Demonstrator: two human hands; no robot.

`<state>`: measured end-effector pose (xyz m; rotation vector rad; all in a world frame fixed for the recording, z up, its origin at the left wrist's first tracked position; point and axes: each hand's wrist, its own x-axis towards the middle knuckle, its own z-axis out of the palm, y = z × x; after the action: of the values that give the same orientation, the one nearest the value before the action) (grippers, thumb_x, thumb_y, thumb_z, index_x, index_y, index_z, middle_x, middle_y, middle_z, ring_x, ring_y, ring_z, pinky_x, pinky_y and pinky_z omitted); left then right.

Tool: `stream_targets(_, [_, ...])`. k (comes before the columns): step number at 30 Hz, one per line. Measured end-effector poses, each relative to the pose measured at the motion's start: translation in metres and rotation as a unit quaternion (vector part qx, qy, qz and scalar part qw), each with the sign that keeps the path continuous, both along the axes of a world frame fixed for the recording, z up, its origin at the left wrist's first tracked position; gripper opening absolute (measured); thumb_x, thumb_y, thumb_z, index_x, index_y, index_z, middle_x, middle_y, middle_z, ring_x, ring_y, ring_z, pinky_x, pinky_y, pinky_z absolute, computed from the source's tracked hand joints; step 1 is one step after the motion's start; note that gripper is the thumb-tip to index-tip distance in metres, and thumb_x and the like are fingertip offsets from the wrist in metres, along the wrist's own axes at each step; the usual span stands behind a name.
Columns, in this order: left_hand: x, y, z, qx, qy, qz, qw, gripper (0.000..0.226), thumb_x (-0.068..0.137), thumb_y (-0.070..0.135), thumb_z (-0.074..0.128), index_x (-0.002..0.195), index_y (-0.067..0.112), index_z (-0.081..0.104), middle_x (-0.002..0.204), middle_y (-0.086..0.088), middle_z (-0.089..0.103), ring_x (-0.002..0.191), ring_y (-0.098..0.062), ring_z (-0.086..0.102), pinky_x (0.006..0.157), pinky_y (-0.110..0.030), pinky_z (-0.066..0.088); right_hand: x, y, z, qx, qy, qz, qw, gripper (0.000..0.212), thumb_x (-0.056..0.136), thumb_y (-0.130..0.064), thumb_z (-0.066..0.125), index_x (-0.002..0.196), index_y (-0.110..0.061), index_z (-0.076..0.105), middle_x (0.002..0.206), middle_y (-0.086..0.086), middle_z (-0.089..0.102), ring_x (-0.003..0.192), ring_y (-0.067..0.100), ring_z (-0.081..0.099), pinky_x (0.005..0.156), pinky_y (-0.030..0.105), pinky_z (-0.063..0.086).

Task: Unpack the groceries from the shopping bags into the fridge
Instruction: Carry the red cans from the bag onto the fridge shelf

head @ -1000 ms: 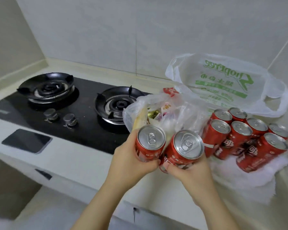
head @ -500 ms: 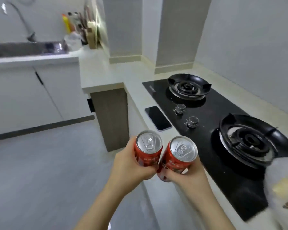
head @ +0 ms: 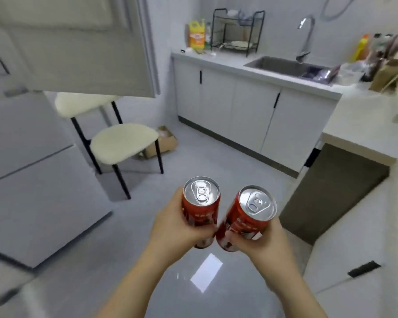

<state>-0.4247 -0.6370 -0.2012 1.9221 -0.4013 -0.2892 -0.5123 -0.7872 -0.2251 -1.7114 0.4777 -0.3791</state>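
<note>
My left hand [head: 175, 228] grips a red drink can [head: 201, 203] held upright, silver top facing me. My right hand [head: 260, 239] grips a second red can [head: 246, 216], tilted a little to the right. The two cans touch near their bases, in front of me over the grey floor. A white fridge [head: 28, 180] stands at the left with its lower doors closed. Its upper door [head: 74, 47] hangs open across the top left. The shopping bags are out of view.
A cream chair [head: 122, 143] with black legs stands beside the fridge, with a small cardboard box [head: 166, 143] behind it. White cabinets with a sink [head: 285, 65], tap and dish rack [head: 237, 31] run along the back. The counter corner [head: 363, 134] is at right.
The view has swung left, away from the stove and bags, past the counter corner toward the fridge and chair. Both hands still hold the same two cans in front of me.
</note>
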Motion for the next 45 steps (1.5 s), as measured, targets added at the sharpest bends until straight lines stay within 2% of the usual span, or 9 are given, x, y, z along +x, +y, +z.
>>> stream_targets(4, [0.011, 0.070, 0.006, 0.001, -0.019, 0.101, 0.995, 0.064, 0.057, 0.013, 0.084, 0.096, 0.049, 0.048, 0.086, 0.032, 0.062, 0.084, 0.022, 0.054, 0.063, -0.002, 0.043, 0.045, 0.054, 0.007, 0.000, 0.004, 0.104, 0.995, 0.064, 0.058, -0.001, 0.083, 0.098, -0.041, 0.052, 0.087, -0.032, 0.064, 0.086, -0.014, 0.059, 0.065, 0.009, 0.045])
stream_targets(8, [0.023, 0.136, 0.014, 0.026, -0.048, 0.180, 0.982, 0.060, 0.057, 0.015, 0.082, 0.095, 0.050, 0.050, 0.083, 0.040, 0.060, 0.081, 0.018, 0.057, 0.061, 0.000, 0.043, 0.087, 0.117, 0.012, 0.005, -0.003, 0.192, 0.981, 0.062, 0.058, -0.003, 0.084, 0.098, -0.040, 0.053, 0.089, -0.033, 0.064, 0.087, -0.011, 0.060, 0.068, 0.012, 0.047])
stream_targets(13, [0.048, 0.221, 0.025, 0.045, -0.057, 0.288, 0.955, 0.057, 0.055, 0.019, 0.078, 0.095, 0.046, 0.048, 0.081, 0.027, 0.065, 0.076, 0.006, 0.060, 0.060, -0.014, 0.050, 0.142, 0.203, 0.022, 0.018, -0.015, 0.278, 0.960, 0.064, 0.058, -0.002, 0.083, 0.099, -0.040, 0.051, 0.089, -0.029, 0.065, 0.087, -0.010, 0.060, 0.071, 0.017, 0.047])
stream_targets(17, [0.070, 0.281, 0.032, 0.046, -0.057, 0.361, 0.930, 0.066, 0.058, 0.019, 0.080, 0.101, 0.048, 0.039, 0.080, 0.022, 0.062, 0.078, 0.006, 0.058, 0.066, -0.013, 0.047, 0.182, 0.268, 0.027, 0.031, -0.022, 0.304, 0.952, 0.067, 0.049, -0.015, 0.081, 0.103, -0.038, 0.047, 0.091, -0.023, 0.065, 0.088, -0.006, 0.062, 0.078, 0.028, 0.050])
stream_targets(20, [0.089, 0.320, 0.034, 0.057, -0.059, 0.402, 0.912, 0.064, 0.057, 0.024, 0.080, 0.103, 0.044, 0.040, 0.083, 0.022, 0.061, 0.081, 0.001, 0.059, 0.069, -0.018, 0.048, 0.210, 0.308, 0.033, 0.028, -0.036, 0.335, 0.941, 0.064, 0.059, -0.003, 0.080, 0.103, -0.037, 0.048, 0.093, -0.015, 0.066, 0.087, -0.007, 0.062, 0.075, 0.023, 0.048])
stream_targets(27, [0.136, 0.379, 0.040, 0.079, -0.068, 0.454, 0.885, 0.060, 0.058, 0.025, 0.081, 0.104, 0.034, 0.044, 0.084, 0.022, 0.058, 0.083, -0.009, 0.060, 0.071, -0.023, 0.045, 0.273, 0.370, 0.046, 0.025, -0.046, 0.384, 0.922, 0.061, 0.061, -0.009, 0.080, 0.103, -0.038, 0.048, 0.091, -0.017, 0.068, 0.087, -0.004, 0.063, 0.075, 0.022, 0.049])
stream_targets(33, [0.190, 0.405, 0.049, 0.095, -0.067, 0.469, 0.875, 0.060, 0.062, 0.029, 0.081, 0.106, 0.036, 0.041, 0.080, 0.026, 0.053, 0.070, 0.009, 0.049, 0.053, -0.002, 0.034, 0.340, 0.403, 0.054, 0.038, -0.062, 0.410, 0.909, 0.065, 0.061, -0.008, 0.080, 0.113, -0.030, 0.047, 0.096, -0.011, 0.066, 0.087, 0.001, 0.064, 0.073, 0.022, 0.049])
stream_targets(40, [0.296, 0.418, 0.058, 0.067, -0.070, 0.486, 0.869, 0.056, 0.060, 0.022, 0.082, 0.096, 0.038, 0.042, 0.085, 0.023, 0.058, 0.083, -0.003, 0.059, 0.063, -0.015, 0.042, 0.451, 0.418, 0.066, 0.016, -0.080, 0.444, 0.892, 0.062, 0.064, -0.005, 0.079, 0.109, -0.031, 0.045, 0.093, -0.015, 0.063, 0.080, -0.012, 0.061, 0.062, 0.011, 0.047])
stream_targets(45, [0.359, 0.429, 0.068, 0.062, -0.082, 0.497, 0.862, 0.062, 0.061, 0.022, 0.081, 0.106, 0.038, 0.042, 0.090, 0.023, 0.059, 0.086, -0.003, 0.059, 0.064, -0.009, 0.039, 0.523, 0.437, 0.079, 0.012, -0.091, 0.463, 0.882, 0.065, 0.066, -0.007, 0.079, 0.109, -0.038, 0.042, 0.095, -0.017, 0.061, 0.082, -0.009, 0.061, 0.062, 0.012, 0.046])
